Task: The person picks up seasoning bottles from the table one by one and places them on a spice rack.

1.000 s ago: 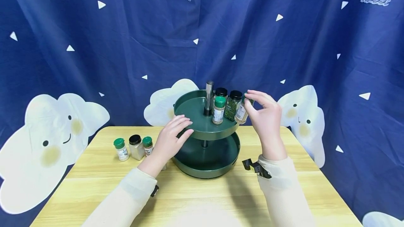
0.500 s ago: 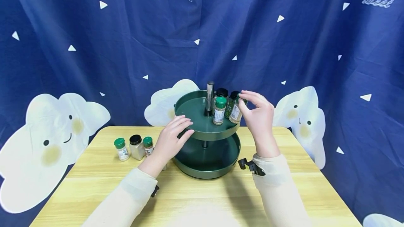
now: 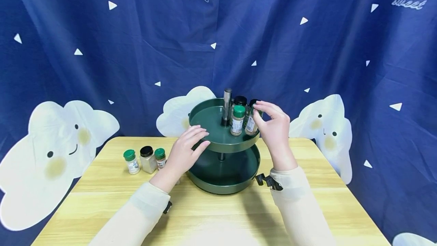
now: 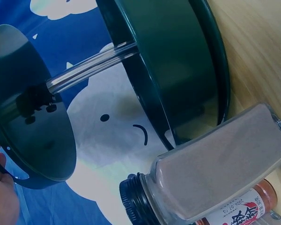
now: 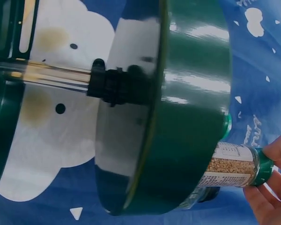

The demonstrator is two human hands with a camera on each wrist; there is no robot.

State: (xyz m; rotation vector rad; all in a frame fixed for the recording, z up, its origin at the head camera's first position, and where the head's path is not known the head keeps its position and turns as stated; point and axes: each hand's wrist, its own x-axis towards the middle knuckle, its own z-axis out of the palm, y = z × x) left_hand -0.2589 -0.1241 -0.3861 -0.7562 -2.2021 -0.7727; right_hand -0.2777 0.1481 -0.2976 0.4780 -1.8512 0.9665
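A dark green rack [image 3: 223, 147] with two round trays stands on the wooden table [image 3: 317, 208], a shiny post [image 3: 227, 103] rising through its middle. Behind hangs a blue curtain [image 3: 259, 26] printed with clouds and triangles. On the upper tray, a green-capped jar [image 3: 237, 125] stands nearer the post, and two black-capped jars [image 3: 240, 100] crowd in behind; the right hand [image 3: 274, 126] partly blocks one of them. Three more jars [image 3: 148, 162] are lined up on the table at the left, the last partly covered by the left forearm [image 3: 134, 212].

The right hand pinches the cap of a seasoning jar [image 3: 251, 125] between thumb and fingers. That jar leans slightly at the right edge of the upper tray, its base hidden by the rim in the right wrist view. It is clear, green-capped, and filled with tan grains. The left hand [image 3: 184, 150] is at the tray's left rim, thumb apart from the fingers; whether they grip it cannot be told.

The seasoning jar's white label carries print too small to read. "2026.07" shows on a red jar [image 4: 241, 208], and "sweet" on the curtain.
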